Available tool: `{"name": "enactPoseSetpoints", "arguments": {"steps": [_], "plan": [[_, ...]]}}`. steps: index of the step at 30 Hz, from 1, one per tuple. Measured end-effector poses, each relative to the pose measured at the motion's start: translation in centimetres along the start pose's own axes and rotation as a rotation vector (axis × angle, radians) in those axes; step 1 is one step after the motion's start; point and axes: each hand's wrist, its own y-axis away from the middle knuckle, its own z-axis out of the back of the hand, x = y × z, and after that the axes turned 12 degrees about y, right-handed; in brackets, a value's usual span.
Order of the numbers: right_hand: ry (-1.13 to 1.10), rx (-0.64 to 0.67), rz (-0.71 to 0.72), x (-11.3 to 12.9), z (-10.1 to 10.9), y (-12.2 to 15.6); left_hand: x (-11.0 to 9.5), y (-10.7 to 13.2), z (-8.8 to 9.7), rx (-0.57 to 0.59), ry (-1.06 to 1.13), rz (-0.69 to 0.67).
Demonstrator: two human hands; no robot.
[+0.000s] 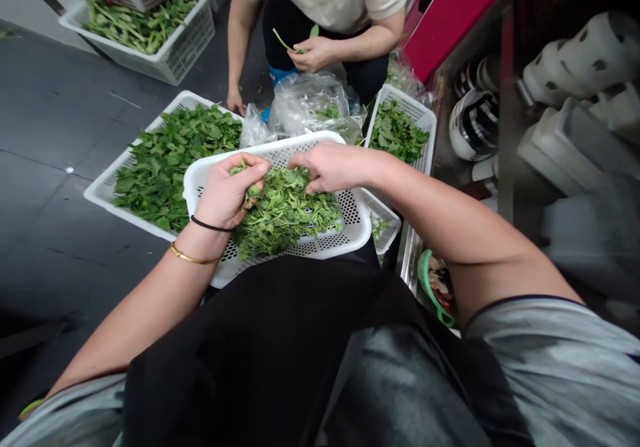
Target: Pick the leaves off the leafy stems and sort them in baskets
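A white perforated basket point(345, 223) rests on my lap, half filled with a heap of leafy greens point(287, 213). My left hand point(227, 193) is curled round a small bunch of those greens at the heap's left side. Fingers bent, my right hand point(333, 167) presses into the top of the heap near the basket's far rim; whether it holds leaves is hidden. A black band and a gold bangle sit on my left wrist.
A larger white basket point(103, 190) of greens lies on the dark floor to the left. Opposite me a person crouches, one hand point(313, 53) holding a stem, above a clear plastic bag point(310, 103). Another basket point(423, 120) of greens stands right; stems fill a basket point(173, 60) far left. Shoes point(473, 123) fill shelves.
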Motion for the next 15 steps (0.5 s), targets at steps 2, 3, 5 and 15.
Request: {"name": "enactPoseSetpoints", "arguments": {"steps": [2, 3, 5, 15], "plan": [[0.012, -0.033, -0.062, -0.6, 1.0, 0.8, -0.3, -0.1, 0.3, -0.011, 0.015, -0.028], [0.035, -0.056, -0.108, -0.7, 1.3, 1.2, -0.4, -0.1, 0.4, -0.012, 0.021, -0.04], [0.078, -0.089, -0.169, -0.4, 1.2, 1.5, -0.7, -0.2, 0.6, -0.011, 0.035, -0.056], [0.138, 0.061, -0.045, 2.5, -3.7, -3.7, -1.1, 0.0, 0.7, -0.008, -0.012, -0.045]]}}
